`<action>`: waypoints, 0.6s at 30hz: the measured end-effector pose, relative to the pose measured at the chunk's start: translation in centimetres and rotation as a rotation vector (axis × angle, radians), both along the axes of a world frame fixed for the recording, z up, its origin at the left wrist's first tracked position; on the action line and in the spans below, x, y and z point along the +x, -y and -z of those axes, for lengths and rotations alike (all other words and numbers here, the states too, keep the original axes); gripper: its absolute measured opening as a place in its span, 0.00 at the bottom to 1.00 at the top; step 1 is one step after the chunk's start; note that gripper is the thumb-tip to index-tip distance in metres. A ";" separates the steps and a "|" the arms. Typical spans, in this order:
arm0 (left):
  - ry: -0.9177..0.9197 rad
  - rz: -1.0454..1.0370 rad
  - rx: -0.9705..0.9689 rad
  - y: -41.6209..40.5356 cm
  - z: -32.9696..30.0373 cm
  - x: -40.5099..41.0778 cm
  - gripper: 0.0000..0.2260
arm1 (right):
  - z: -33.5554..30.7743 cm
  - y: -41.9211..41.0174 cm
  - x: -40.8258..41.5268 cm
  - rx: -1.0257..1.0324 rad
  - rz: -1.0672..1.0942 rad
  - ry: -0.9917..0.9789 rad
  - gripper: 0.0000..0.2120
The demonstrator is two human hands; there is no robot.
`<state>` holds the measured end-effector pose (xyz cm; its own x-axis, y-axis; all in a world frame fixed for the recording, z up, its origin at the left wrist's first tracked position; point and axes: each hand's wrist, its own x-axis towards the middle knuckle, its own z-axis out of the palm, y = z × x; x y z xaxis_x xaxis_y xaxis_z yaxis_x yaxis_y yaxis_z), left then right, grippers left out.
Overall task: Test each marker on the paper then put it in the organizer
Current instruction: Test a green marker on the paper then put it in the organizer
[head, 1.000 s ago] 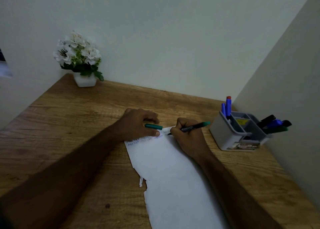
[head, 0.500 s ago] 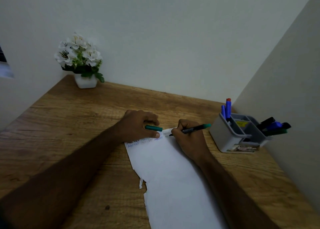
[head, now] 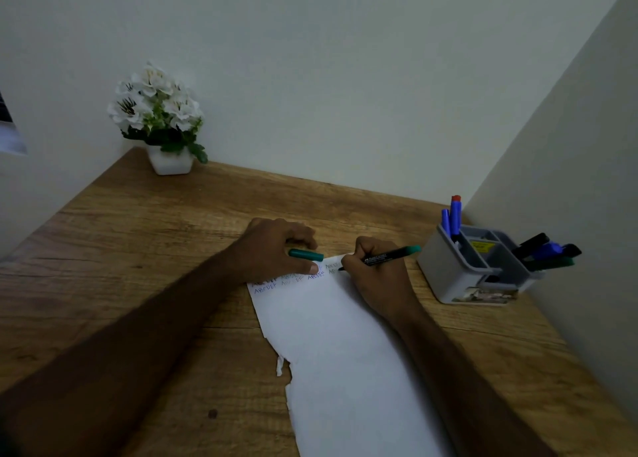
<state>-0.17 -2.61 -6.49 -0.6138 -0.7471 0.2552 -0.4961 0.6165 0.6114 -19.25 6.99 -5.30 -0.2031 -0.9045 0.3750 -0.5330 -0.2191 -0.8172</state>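
Right hand (head: 376, 280) pinching one black marker (head: 381, 259), tip down-left on the paper (head: 345, 353), green tail up-right toward the organizer (head: 462, 273). Left hand (head: 276, 249) gripping one green cap (head: 305, 254), pressing the sheet. Six markers standing in the organizer, right of centre.

The paper (head: 345, 353) runs off the bottom edge, and its handwritten rows (head: 290, 279) are too small to read.

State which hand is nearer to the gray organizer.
Right. The right hand, gripping the marker on the paper, lies just left of the organizer. The left hand, holding the green cap, sits farther left, beyond the right hand.
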 end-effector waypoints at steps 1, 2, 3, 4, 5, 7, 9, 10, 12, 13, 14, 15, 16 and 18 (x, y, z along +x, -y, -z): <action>0.002 0.003 0.003 -0.1 0.0 0.0 0.19 | 0.0 0.0 0.0 0.000 -0.007 0.000 0.20; 0.004 0.005 0.005 -0.1 -0.1 0.0 0.19 | 0.0 -0.1 0.0 0.001 -0.014 0.009 0.20; 0.005 0.005 0.005 -0.1 -0.1 0.0 0.19 | 0.0 -0.2 0.0 0.004 -0.020 0.021 0.18; 0.005 0.003 0.004 -0.1 -0.1 0.0 0.19 | 0.0 -0.2 0.1 0.006 -0.024 0.032 0.18; 0.006 0.002 0.004 -0.1 -0.1 0.0 0.19 | 0.0 -0.2 0.1 0.003 -0.024 0.034 0.18; 0.014 0.002 0.001 0.0 -0.1 0.0 0.19 | 0.0 -0.1 0.0 -0.004 -0.016 0.017 0.19; 0.012 0.003 0.003 0.0 -0.1 0.0 0.19 | 0.0 0.0 0.0 -0.003 -0.002 -0.005 0.18; 0.007 0.002 0.006 0.0 -0.2 0.0 0.19 | 0.0 0.1 0.0 0.003 0.007 -0.010 0.18; 0.002 0.005 0.007 0.0 -0.1 0.0 0.19 | 0.1 0.3 -0.1 0.011 0.020 -0.005 0.19; 0.006 0.006 0.008 -0.1 -0.1 0.0 0.19 | 0.1 0.3 -0.1 0.006 0.018 0.003 0.20; 0.010 0.005 0.009 -0.1 -0.1 0.0 0.19 | 0.1 0.2 -0.1 0.001 0.010 0.009 0.20; 0.013 0.002 0.010 -0.1 -0.1 0.0 0.19 | 0.1 0.2 -0.1 0.001 0.000 0.009 0.19; 0.013 -0.002 0.010 -0.1 -0.1 0.0 0.19 | 0.1 0.1 -0.1 0.005 -0.008 0.009 0.18; 0.014 -0.002 0.009 0.0 -0.1 0.0 0.19 | 0.2 0.1 -0.2 0.008 -0.003 0.022 0.17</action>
<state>-0.17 -2.58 -6.38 -0.6160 -0.7504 0.2397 -0.5058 0.6101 0.6099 -19.43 6.84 -5.52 -0.2087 -0.9079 0.3635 -0.5143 -0.2143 -0.8304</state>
